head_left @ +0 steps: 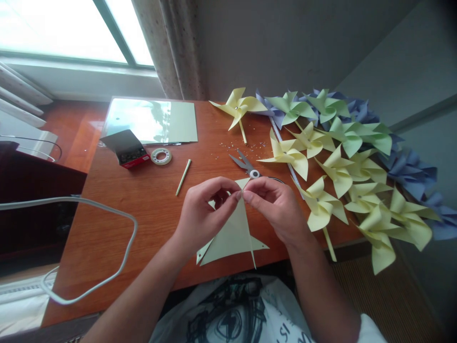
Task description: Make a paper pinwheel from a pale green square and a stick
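Observation:
My left hand (209, 205) and my right hand (276, 205) meet fingertip to fingertip over a pale yellow-green paper (230, 233) near the table's front edge. Both are closed in a pinch. What lies between the fingertips is too small to make out. The paper has slits cut into it and small holes at some corners, and one narrow strip of it points towards me. My fingers hide part of its far end. Just beyond my right hand lie scissors (246, 164) with their blades apart. A rolled paper stick (183, 177) lies to the left of my left hand.
Several finished pinwheels, yellow (285, 152), green (291, 107) and blue (410, 171), crowd the right side. Small paper bits (246, 146) are scattered beyond the scissors. At the left are a tape roll (161, 156), an open box (132, 152), a shiny sheet pack (143, 121) and a white cable (134, 228).

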The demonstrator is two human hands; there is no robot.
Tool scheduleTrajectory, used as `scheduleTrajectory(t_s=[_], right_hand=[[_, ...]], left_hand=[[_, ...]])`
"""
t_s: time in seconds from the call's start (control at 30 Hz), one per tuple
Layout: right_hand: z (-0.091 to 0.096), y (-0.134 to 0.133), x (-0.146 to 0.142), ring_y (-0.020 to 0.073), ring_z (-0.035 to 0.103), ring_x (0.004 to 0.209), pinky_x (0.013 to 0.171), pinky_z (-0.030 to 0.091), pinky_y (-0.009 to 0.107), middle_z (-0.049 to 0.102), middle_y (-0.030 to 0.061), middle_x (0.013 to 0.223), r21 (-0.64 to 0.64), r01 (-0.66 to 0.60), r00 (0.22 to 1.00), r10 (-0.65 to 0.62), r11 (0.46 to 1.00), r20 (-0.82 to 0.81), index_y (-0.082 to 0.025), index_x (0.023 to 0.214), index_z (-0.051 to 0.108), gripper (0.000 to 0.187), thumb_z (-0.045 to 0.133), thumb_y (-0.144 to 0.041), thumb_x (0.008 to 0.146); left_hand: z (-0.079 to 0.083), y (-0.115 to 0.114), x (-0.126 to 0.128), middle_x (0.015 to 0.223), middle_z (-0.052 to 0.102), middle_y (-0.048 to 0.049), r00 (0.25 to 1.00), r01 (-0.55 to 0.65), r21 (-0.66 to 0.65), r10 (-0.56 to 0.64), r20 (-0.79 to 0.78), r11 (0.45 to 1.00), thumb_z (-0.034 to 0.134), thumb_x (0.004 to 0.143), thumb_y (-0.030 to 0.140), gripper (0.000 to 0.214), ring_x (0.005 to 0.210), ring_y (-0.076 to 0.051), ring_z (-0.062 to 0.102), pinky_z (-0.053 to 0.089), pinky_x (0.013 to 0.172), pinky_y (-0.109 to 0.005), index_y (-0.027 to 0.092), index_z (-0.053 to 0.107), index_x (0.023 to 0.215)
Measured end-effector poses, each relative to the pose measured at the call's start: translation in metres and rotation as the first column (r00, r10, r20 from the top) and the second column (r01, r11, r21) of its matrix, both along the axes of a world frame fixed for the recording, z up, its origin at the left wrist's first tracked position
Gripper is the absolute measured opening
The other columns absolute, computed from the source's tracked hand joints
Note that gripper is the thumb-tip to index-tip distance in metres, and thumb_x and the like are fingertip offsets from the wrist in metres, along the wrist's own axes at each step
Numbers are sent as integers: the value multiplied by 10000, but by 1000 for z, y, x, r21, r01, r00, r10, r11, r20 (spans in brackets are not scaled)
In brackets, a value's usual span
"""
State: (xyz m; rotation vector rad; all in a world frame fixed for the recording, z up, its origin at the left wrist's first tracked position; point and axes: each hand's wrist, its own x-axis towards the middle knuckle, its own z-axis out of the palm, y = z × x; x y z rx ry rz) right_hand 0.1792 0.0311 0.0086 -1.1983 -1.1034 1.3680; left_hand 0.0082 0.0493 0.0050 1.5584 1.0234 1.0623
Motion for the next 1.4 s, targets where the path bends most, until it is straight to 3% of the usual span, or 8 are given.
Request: scheduleTrajectory(t_s=[0.33,1.4], right_hand=[[3,-4,-2,165,658,794,762,541,297,701,10,851,92,24,985,-40,995,169,-210,868,694,48,724,-246,882],[6,-5,-5,161,643,759,723,542,283,679,0,812,137,37,966,-71,990,249,-216,843,663,53,675,-228,894]], left_hand=[[5,0,0,693,623,-2,1000,8,15,-8,14,1000,694,899,218,98,604,-103,526,442,544,-217,142,694,837],[4,1,0,696,642,-8,1000,10,-2,-10,-22,1000,688,902,222,104,593,-105,534,437,543,-225,152,687,824]])
